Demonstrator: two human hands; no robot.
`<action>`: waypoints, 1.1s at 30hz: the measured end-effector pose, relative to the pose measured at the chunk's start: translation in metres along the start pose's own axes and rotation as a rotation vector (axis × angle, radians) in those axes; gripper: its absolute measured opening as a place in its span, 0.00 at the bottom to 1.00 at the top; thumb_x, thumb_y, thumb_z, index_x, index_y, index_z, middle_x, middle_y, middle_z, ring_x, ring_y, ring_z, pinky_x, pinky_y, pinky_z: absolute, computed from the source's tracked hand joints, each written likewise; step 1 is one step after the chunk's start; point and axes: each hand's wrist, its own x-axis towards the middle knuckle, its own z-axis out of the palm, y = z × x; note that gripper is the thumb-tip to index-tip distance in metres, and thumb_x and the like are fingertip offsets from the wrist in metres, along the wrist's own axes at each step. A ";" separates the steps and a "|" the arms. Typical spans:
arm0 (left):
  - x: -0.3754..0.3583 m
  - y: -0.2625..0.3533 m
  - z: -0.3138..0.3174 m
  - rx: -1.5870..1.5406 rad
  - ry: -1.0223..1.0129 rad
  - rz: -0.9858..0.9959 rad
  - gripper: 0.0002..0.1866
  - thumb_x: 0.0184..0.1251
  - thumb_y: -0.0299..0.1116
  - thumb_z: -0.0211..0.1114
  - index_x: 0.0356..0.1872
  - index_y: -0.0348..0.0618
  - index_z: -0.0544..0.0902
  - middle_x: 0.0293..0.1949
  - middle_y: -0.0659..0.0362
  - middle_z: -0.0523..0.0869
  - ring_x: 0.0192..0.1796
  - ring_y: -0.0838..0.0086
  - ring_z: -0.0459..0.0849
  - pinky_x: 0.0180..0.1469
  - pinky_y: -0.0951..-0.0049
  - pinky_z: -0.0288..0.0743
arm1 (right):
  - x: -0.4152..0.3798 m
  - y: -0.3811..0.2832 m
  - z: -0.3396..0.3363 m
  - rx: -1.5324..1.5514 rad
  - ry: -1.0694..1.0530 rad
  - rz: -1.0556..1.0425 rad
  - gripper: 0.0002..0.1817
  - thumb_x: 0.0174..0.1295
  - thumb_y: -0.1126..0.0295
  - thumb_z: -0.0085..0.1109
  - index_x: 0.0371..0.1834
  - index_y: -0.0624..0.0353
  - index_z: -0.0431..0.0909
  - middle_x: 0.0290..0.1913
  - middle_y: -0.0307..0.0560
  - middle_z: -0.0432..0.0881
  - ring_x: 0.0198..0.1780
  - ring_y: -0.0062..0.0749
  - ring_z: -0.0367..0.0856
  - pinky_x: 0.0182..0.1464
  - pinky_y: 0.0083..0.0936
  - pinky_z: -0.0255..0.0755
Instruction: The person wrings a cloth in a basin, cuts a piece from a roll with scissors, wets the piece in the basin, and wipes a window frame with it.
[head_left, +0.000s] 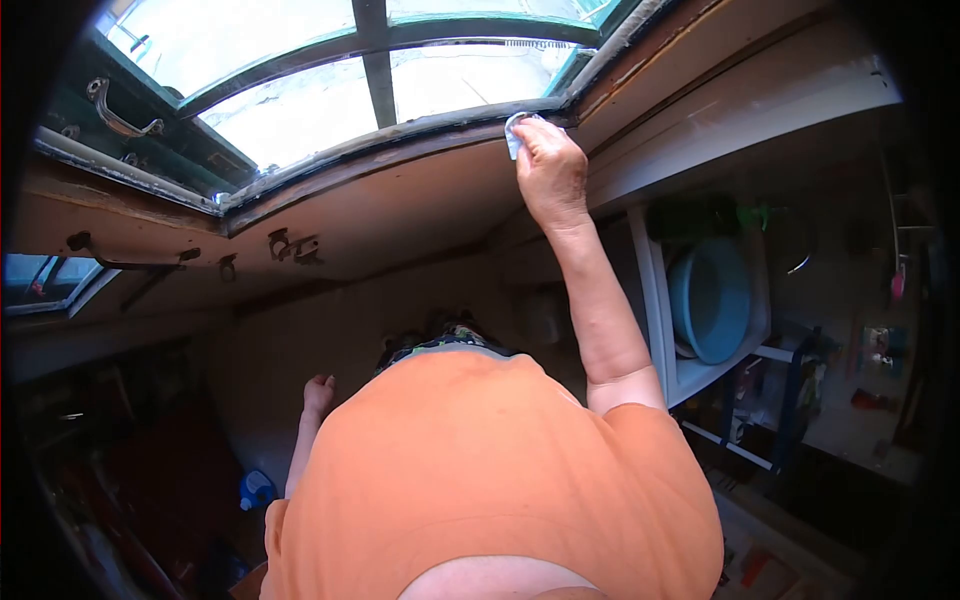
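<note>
My right hand (552, 172) is raised to the window and closed around a small pale cloth (515, 136), bunched up or folded. It presses at the lower right corner of the window frame (375, 150), where the cloth touches or nearly touches the worn wooden edge. Beyond the frame, the bright window panes (310, 110) are divided by dark bars. Low at my side hangs my left hand (319, 394), its fingers curled in, and no object shows in it. Its fingers are small and dim in the view.
Metal handles and hooks (292, 247) stick out from the wall below the window. On the right a blue basin (712, 300) stands on a white shelf (655, 300), above a dark-blue-and-white rack (750, 410). A blue bottle (256, 489) stands low on the left.
</note>
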 end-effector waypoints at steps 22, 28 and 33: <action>-0.045 0.016 -0.002 -0.028 0.008 -0.014 0.17 0.61 0.41 0.57 0.42 0.37 0.81 0.39 0.48 0.83 0.45 0.62 0.82 0.48 0.67 0.73 | 0.010 -0.054 0.029 0.049 -0.097 0.101 0.06 0.50 0.76 0.56 0.30 0.60 0.80 0.31 0.49 0.79 0.34 0.41 0.79 0.40 0.32 0.73; -0.061 0.003 -0.003 0.007 0.034 -0.034 0.17 0.61 0.41 0.58 0.42 0.38 0.81 0.41 0.48 0.83 0.47 0.60 0.81 0.51 0.66 0.72 | 0.011 -0.057 0.033 -0.053 -0.103 0.077 0.05 0.49 0.75 0.57 0.30 0.59 0.81 0.30 0.48 0.78 0.33 0.40 0.79 0.39 0.32 0.73; -0.065 -0.022 -0.008 0.000 -0.010 -0.122 0.17 0.61 0.41 0.57 0.42 0.40 0.81 0.42 0.48 0.83 0.49 0.60 0.80 0.53 0.66 0.71 | 0.009 -0.063 0.036 -0.053 -0.057 0.062 0.05 0.49 0.76 0.57 0.30 0.59 0.81 0.31 0.48 0.79 0.33 0.40 0.79 0.39 0.31 0.73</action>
